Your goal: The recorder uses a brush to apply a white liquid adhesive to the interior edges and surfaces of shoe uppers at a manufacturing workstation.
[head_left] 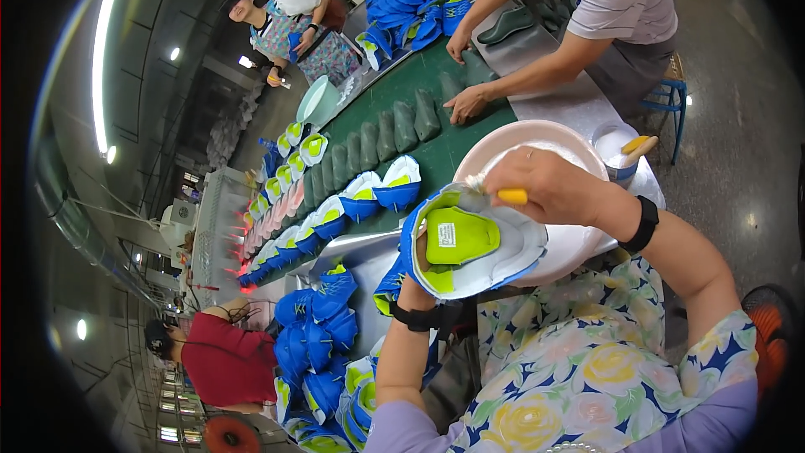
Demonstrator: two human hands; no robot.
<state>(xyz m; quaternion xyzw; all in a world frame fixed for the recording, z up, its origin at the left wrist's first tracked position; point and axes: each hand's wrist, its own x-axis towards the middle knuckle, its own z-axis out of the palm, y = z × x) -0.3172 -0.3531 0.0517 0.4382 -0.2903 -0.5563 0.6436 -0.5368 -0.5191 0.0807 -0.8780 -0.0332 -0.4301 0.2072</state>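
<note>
My left hand (pixel 421 253) is closed on a blue, white and lime-green shoe upper (pixel 518 245), with most of its fingers hidden behind it. The upper's pale inside and lime lining with a white label face me. In my right hand (pixel 545 183) is a brush (pixel 512 196) with a yellow handle; its whitish bristles are at the upper's far rim. Behind and below the upper stands a wide pale pink basin (pixel 490 141) with something white in it.
A pot (pixel 619 174) holding another yellow-handled brush stands right of the basin. Dark shoe lasts (pixel 386 136) and blue uppers (pixel 398 184) line a green belt (pixel 436 155). Blue uppers (pixel 314 335) are heaped at my left. A co-worker's hands (pixel 468 105) reach over the belt.
</note>
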